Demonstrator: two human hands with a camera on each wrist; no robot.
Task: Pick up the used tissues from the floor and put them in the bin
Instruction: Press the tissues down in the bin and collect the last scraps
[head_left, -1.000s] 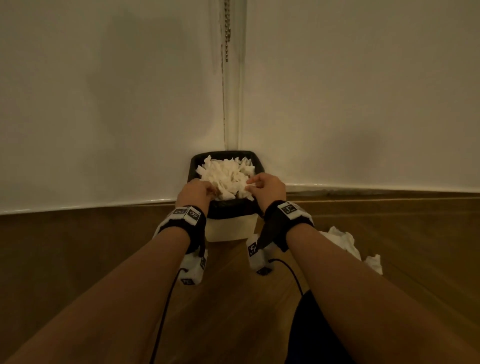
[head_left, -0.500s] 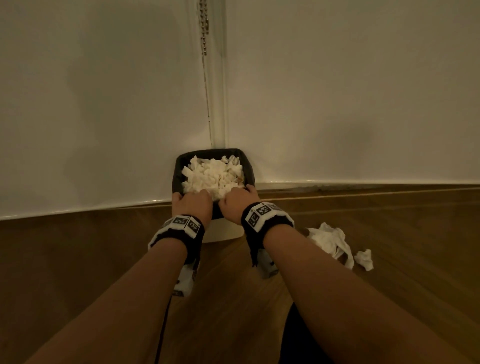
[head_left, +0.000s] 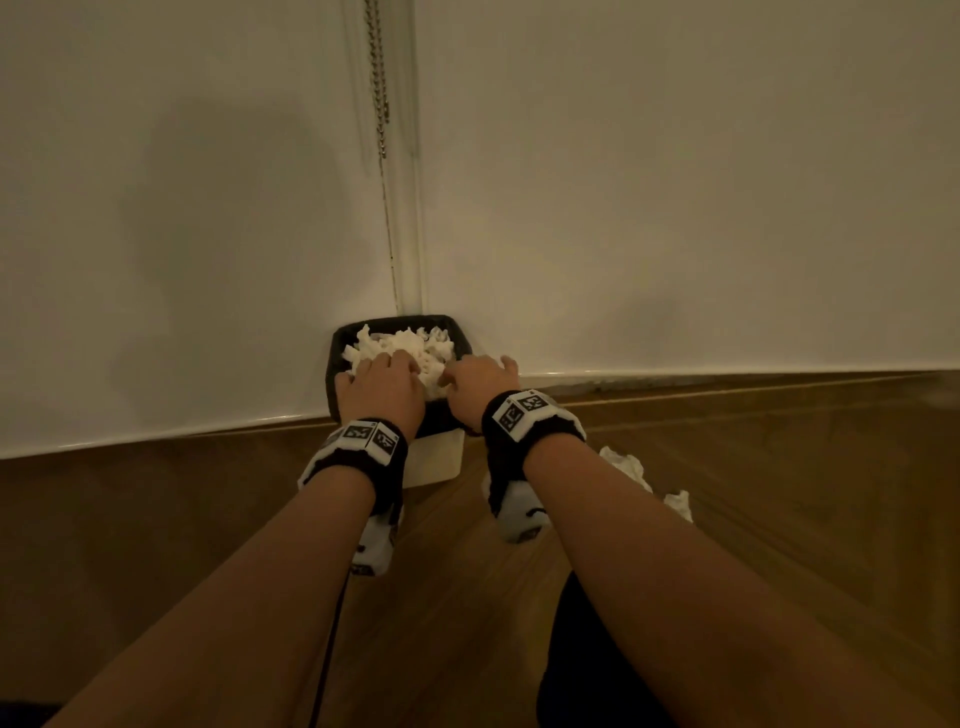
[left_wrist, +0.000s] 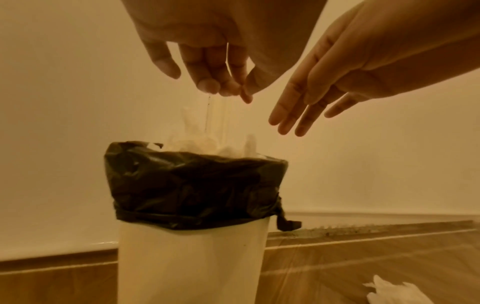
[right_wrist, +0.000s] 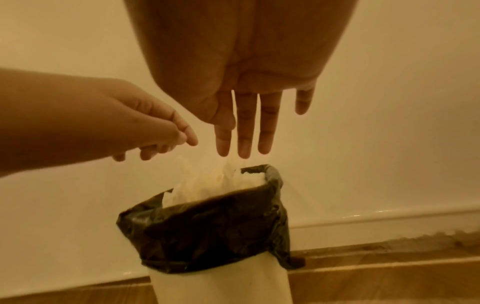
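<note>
Black liner (head_left: 336, 364) wraps the top of a cream pedal-less bin (head_left: 435, 460) standing on the wooden floor (head_left: 779, 467) in the corner where two white walls meet, and in the head view crumpled white tissues (head_left: 410, 345) are heaped above its rim; the left hand (head_left: 382, 387) and right hand (head_left: 478, 382) are both over the near edge of that heap, backs up, close together but apart, and whether they touch the paper cannot be told from here; two more used tissues (head_left: 631, 467) lie on the floor just right of the bin, partly behind the right forearm, and a bead chain (head_left: 378, 93) hangs down the wall corner above. From the left wrist, the left hand (left_wrist: 207, 67) hangs over the bin (left_wrist: 192, 263) with fingers loosely bent and holding nothing, clear of the tissues (left_wrist: 197, 142) below, while the right hand (left_wrist: 324, 90) reaches in beside it with fingers straight; one tissue (left_wrist: 389, 292) lies on the floor at lower right. From the right wrist, the right hand (right_wrist: 244, 115) is flat, fingers straight and pointing down just above the tissues (right_wrist: 207, 181), the left hand (right_wrist: 145, 127) loosely curled beside it, empty
</note>
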